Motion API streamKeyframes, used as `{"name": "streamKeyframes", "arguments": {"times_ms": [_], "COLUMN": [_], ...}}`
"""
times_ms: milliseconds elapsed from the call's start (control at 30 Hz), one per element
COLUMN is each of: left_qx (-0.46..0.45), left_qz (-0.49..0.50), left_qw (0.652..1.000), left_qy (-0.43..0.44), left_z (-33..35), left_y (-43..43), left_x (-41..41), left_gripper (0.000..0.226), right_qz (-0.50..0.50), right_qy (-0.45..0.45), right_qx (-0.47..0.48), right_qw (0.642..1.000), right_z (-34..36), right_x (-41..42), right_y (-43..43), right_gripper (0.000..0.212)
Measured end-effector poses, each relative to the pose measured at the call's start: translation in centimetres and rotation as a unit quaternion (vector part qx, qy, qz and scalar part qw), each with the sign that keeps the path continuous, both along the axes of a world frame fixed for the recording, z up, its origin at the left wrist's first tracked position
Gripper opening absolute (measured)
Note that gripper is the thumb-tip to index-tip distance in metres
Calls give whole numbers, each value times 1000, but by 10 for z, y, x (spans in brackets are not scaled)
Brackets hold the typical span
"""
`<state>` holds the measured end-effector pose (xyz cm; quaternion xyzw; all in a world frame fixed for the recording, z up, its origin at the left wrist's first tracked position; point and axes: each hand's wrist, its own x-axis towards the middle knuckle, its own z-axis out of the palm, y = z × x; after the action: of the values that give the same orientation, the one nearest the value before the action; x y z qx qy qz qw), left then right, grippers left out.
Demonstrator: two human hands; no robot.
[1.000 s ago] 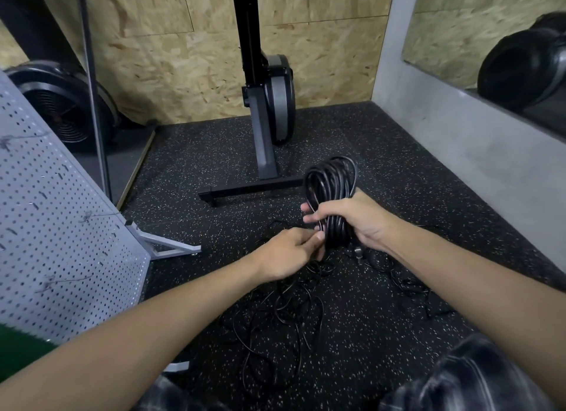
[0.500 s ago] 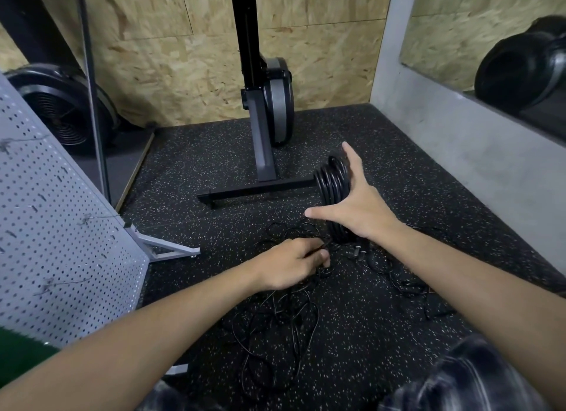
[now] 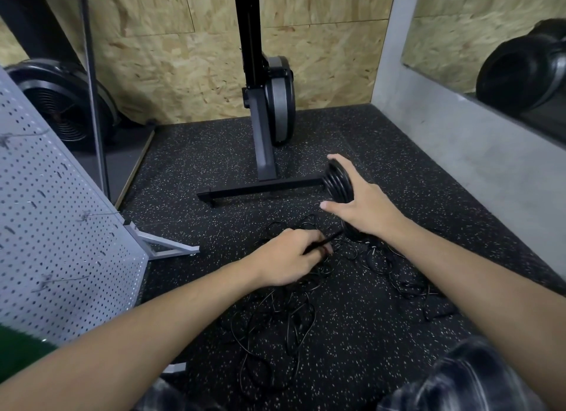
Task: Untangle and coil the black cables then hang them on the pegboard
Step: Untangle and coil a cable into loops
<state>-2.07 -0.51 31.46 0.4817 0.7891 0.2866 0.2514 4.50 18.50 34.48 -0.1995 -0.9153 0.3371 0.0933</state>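
Black cable coil (image 3: 338,184) rides splayed-open right hand (image 3: 366,210); left hand (image 3: 288,260) pinches thin black strand (image 3: 329,239) (snag in black cable tangle (image 3: 275,334) could strip turns).

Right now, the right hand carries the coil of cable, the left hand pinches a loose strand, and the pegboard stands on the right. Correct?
No: the head view shows the pegboard on the left. The right hand does carry the coil, and the left hand pinches a strand.

Coil (image 3: 337,184) partly behind right hand (image 3: 369,213)
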Motion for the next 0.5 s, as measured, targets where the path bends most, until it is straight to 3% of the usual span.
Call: {"name": "streamKeyframes", "arguments": {"times_ms": [133, 300, 500], "left_qx": [53, 171, 147], "left_qz": [11, 43, 10], "left_qw": [997, 981, 985], "left_qy": [54, 79, 94], "left_z": [-1, 13, 13], "left_y": [-4, -3, -16], "left_x": [1, 1, -16], "left_gripper": [21, 58, 39], "right_qz": [-36, -22, -54], "right_qy": [-30, -33, -2], "right_qx": [-41, -55, -173], "right_qw": [998, 998, 983], "right_z": [-11, -18, -28], "right_x": [1, -4, -8], "right_y": [15, 17, 30], "right_gripper": [87, 90, 95]}}
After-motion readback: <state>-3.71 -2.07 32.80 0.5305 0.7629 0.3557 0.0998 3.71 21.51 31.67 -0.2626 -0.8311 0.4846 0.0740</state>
